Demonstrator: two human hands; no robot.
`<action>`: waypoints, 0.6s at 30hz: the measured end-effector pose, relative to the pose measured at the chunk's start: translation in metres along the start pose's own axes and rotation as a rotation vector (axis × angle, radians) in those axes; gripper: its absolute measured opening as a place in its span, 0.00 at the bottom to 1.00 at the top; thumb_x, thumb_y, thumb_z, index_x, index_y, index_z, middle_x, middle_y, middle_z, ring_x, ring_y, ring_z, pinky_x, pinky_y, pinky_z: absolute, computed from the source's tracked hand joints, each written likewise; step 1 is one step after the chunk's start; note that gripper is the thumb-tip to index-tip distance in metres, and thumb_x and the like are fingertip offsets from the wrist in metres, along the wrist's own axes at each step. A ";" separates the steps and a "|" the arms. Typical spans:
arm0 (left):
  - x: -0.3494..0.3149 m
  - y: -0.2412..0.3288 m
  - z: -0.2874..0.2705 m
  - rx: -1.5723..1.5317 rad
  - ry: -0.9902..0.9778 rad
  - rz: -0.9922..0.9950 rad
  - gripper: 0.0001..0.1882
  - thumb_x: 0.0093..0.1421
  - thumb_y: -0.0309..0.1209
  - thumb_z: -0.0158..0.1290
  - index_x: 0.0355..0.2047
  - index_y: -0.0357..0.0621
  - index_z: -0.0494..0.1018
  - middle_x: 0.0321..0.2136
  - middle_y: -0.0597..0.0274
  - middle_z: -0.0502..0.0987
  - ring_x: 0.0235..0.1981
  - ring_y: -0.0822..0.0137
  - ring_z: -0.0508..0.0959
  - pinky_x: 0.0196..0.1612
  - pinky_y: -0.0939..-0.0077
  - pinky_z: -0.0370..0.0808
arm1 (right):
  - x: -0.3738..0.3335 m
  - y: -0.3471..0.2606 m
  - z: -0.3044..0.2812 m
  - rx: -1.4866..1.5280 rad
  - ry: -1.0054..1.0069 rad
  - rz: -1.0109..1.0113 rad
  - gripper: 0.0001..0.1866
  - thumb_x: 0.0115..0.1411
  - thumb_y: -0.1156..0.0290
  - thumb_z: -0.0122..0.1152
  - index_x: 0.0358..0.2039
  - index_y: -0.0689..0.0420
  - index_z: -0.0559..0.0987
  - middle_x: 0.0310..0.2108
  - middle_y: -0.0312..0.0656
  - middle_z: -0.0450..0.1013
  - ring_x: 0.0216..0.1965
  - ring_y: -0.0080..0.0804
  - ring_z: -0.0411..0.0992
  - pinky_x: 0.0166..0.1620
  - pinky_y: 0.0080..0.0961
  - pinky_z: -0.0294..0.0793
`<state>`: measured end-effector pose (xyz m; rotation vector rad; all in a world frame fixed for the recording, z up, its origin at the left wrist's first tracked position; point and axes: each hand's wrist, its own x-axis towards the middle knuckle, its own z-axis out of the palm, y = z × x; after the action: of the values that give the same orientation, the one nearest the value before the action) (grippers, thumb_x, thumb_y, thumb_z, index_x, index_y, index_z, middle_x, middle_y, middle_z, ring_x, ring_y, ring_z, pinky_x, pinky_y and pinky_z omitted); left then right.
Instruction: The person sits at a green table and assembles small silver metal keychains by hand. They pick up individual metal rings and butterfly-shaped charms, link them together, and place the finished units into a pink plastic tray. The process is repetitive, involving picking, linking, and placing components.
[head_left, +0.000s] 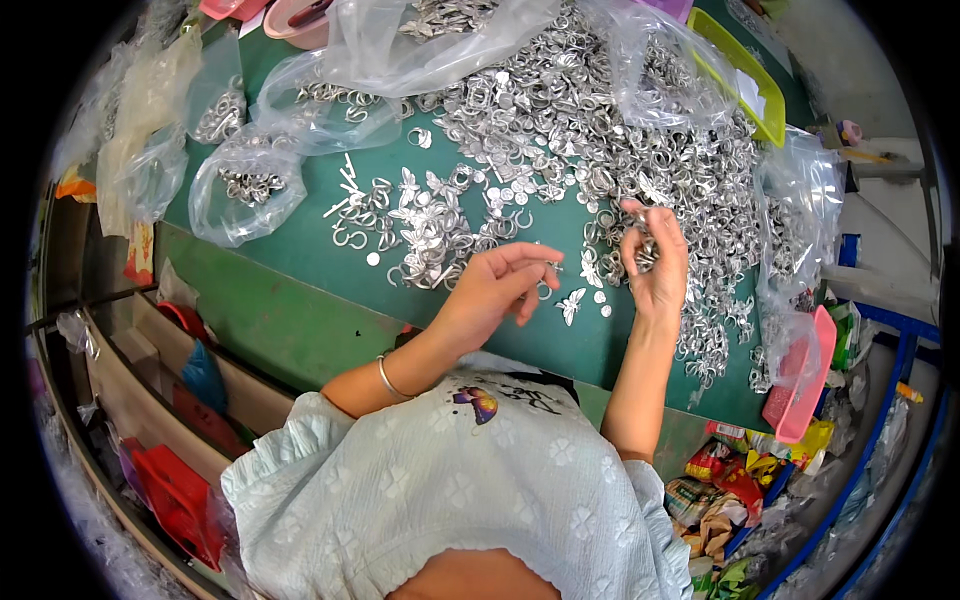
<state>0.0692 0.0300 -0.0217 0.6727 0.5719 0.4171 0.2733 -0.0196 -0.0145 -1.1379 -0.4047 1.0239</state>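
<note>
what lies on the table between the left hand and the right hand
In the head view, between the left hand and right hand lie two winged pieces, two small discs and a ring near the left fingers.

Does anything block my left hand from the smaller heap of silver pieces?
Nothing visible stands between the left hand and the smaller heap; a clear plastic bag lies off to the heap's left.
</note>
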 end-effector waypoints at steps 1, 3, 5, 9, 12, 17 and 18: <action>0.002 -0.001 0.001 0.330 0.022 0.213 0.12 0.58 0.25 0.46 0.42 0.39 0.70 0.25 0.61 0.72 0.18 0.75 0.67 0.20 0.85 0.64 | -0.003 0.002 -0.008 0.127 -0.010 -0.003 0.04 0.59 0.70 0.49 0.30 0.56 0.69 0.30 0.48 0.72 0.13 0.23 0.62 0.13 0.13 0.56; 0.011 -0.002 0.006 0.987 0.065 0.641 0.12 0.56 0.25 0.47 0.42 0.41 0.71 0.24 0.59 0.72 0.19 0.69 0.69 0.21 0.81 0.67 | -0.007 0.006 -0.020 0.224 0.017 0.024 0.03 0.59 0.71 0.48 0.32 0.56 0.69 0.28 0.47 0.71 0.12 0.23 0.60 0.12 0.14 0.56; 0.032 -0.004 0.010 1.292 0.114 0.589 0.09 0.53 0.26 0.50 0.36 0.41 0.71 0.26 0.55 0.72 0.23 0.55 0.73 0.25 0.68 0.71 | -0.009 0.007 -0.026 0.317 0.014 0.053 0.04 0.59 0.71 0.47 0.33 0.56 0.69 0.27 0.47 0.70 0.11 0.24 0.60 0.12 0.14 0.56; 0.071 -0.009 0.035 1.560 0.099 0.419 0.08 0.51 0.29 0.52 0.29 0.38 0.69 0.28 0.51 0.71 0.26 0.49 0.75 0.28 0.60 0.72 | -0.017 0.005 -0.030 0.673 -0.098 0.119 0.09 0.61 0.67 0.44 0.39 0.57 0.68 0.36 0.48 0.67 0.21 0.25 0.62 0.13 0.13 0.58; 0.088 -0.020 0.037 1.598 0.169 0.400 0.08 0.49 0.29 0.53 0.26 0.37 0.68 0.28 0.49 0.71 0.27 0.48 0.75 0.28 0.58 0.72 | -0.017 0.005 -0.040 0.666 -0.173 0.165 0.08 0.61 0.68 0.45 0.38 0.58 0.69 0.37 0.46 0.66 0.22 0.24 0.61 0.13 0.11 0.59; 0.092 -0.019 0.021 1.519 0.187 0.475 0.09 0.46 0.24 0.51 0.28 0.33 0.66 0.30 0.46 0.72 0.25 0.50 0.76 0.30 0.62 0.74 | -0.018 -0.004 -0.032 -0.325 0.006 -0.035 0.06 0.58 0.71 0.53 0.32 0.58 0.76 0.28 0.40 0.69 0.19 0.21 0.63 0.12 0.12 0.56; 0.090 -0.017 0.018 1.481 0.216 0.524 0.09 0.45 0.23 0.51 0.29 0.34 0.68 0.26 0.49 0.73 0.22 0.55 0.76 0.27 0.68 0.73 | -0.020 -0.012 -0.021 -0.693 0.134 0.025 0.05 0.53 0.72 0.57 0.29 0.57 0.79 0.24 0.37 0.70 0.19 0.26 0.67 0.16 0.21 0.62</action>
<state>0.1526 0.0571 -0.0538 2.2469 0.8778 0.5152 0.2836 -0.0485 -0.0083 -1.8213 -0.6664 0.8375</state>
